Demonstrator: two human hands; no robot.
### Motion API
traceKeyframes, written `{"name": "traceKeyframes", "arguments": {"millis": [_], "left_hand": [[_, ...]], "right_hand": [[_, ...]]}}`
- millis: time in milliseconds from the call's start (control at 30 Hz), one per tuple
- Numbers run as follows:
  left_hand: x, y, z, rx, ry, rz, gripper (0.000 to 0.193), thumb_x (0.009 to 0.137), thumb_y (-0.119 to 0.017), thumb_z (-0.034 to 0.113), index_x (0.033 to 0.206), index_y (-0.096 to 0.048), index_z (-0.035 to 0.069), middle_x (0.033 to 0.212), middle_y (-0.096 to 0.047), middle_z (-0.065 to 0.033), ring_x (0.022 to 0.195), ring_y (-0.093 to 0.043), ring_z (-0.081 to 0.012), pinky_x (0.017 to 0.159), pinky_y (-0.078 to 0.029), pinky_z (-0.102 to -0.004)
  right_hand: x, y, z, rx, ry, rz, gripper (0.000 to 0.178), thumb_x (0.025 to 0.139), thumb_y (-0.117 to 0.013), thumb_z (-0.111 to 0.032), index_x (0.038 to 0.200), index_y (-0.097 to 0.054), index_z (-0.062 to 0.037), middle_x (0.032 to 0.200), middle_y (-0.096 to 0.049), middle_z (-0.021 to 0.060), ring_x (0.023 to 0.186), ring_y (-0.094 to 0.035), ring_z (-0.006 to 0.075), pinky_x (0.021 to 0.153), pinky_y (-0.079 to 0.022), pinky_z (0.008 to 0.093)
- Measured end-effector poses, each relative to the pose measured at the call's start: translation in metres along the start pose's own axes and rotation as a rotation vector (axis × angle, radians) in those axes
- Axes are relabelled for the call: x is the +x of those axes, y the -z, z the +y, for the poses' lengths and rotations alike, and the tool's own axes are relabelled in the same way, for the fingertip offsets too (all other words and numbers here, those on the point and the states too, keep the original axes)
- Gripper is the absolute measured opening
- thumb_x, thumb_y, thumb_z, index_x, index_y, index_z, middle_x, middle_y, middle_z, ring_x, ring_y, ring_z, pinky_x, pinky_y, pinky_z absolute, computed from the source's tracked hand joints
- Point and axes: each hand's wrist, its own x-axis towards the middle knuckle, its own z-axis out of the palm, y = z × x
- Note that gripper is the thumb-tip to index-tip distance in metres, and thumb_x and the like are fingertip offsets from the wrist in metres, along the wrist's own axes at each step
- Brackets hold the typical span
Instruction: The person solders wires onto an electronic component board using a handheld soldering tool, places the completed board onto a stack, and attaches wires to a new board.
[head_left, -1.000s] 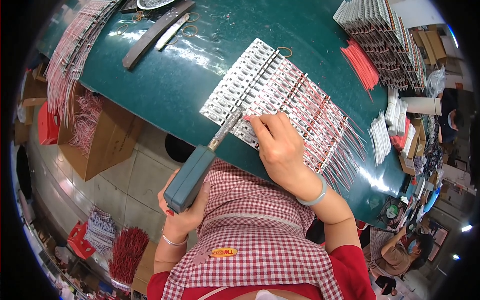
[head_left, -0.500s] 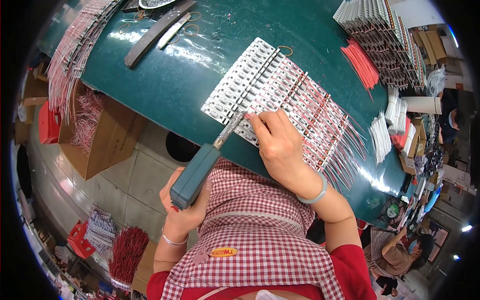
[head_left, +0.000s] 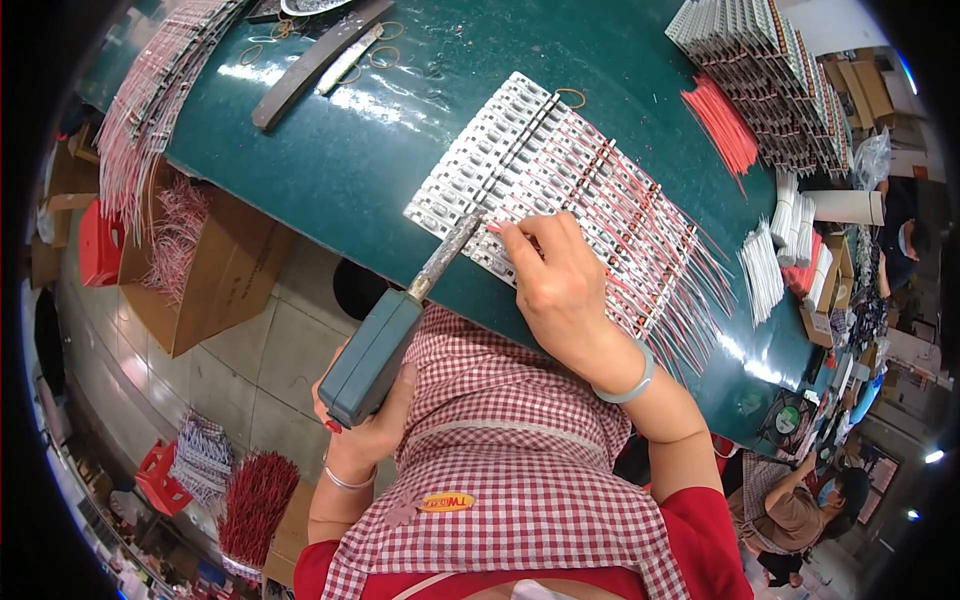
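Observation:
My left hand (head_left: 375, 425) is closed round the handle of a dark green soldering gun (head_left: 376, 352). Its worn metal tip reaches up and right to the near edge of a panel of white circuit boards (head_left: 478, 165). Just right of that tip, my right hand (head_left: 562, 290) has thumb and forefinger pinched together on the end of a red wire (head_left: 494, 228). The rest of that wire is hard to follow. Many thin red and white wires (head_left: 700, 310) lie across the panel's right half and hang past its edge; the left half is bare.
A curved grey bar (head_left: 318, 65) and rubber bands (head_left: 384, 58) lie at the table's far left. Red wires (head_left: 722, 130), stacked board panels (head_left: 765, 80) and white wire bundles (head_left: 762, 275) stand at the right. Below the table's left edge is a cardboard box (head_left: 215, 265). A co-worker (head_left: 800, 505) sits lower right.
The soldering gun has shifted slightly left, and its tip has drawn a little away from my right fingertips. My right hand has barely moved.

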Motion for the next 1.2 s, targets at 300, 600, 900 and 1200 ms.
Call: {"name": "traceKeyframes", "arguments": {"millis": [300,600,900,1200], "left_hand": [[-0.003,0.004,0.000,0.020,0.004,-0.012,0.028,0.076,-0.077,0.000,0.101,-0.068,-0.007,0.093,-0.070,-0.0157,0.076,-0.069,-0.0227,0.068,-0.055,-0.0296],[0.000,0.002,0.006,0.043,0.011,-0.046,0.025,0.076,-0.076,-0.002,0.099,-0.067,-0.007,0.092,-0.069,-0.0140,0.075,-0.068,-0.0202,0.068,-0.054,-0.0278],[-0.005,0.003,0.005,0.014,0.064,-0.031,0.024,0.076,-0.076,-0.001,0.098,-0.068,-0.006,0.090,-0.068,-0.0129,0.073,-0.067,-0.0199,0.067,-0.053,-0.0278],[-0.016,0.005,-0.007,-0.022,0.040,0.019,0.026,0.076,-0.076,0.000,0.101,-0.070,-0.005,0.091,-0.070,-0.0142,0.075,-0.069,-0.0219,0.067,-0.054,-0.0295]], "right_hand": [[-0.006,0.003,-0.010,0.088,-0.045,0.039,0.031,0.073,-0.068,0.008,0.103,-0.070,0.0013,0.084,-0.061,0.0078,0.073,-0.056,0.0228,0.059,-0.047,0.0340],[-0.007,0.000,-0.011,0.060,-0.051,0.013,0.030,0.073,-0.068,0.007,0.102,-0.070,0.0007,0.084,-0.060,0.0075,0.073,-0.056,0.0228,0.059,-0.048,0.0342],[-0.006,0.002,-0.012,0.024,-0.049,-0.008,0.029,0.074,-0.067,0.006,0.102,-0.070,0.0003,0.084,-0.060,0.0076,0.075,-0.056,0.0228,0.060,-0.048,0.0343],[-0.007,-0.001,-0.012,0.027,-0.048,0.018,0.028,0.073,-0.068,0.005,0.102,-0.070,0.0008,0.085,-0.060,0.0081,0.075,-0.057,0.0232,0.059,-0.048,0.0342]]}}
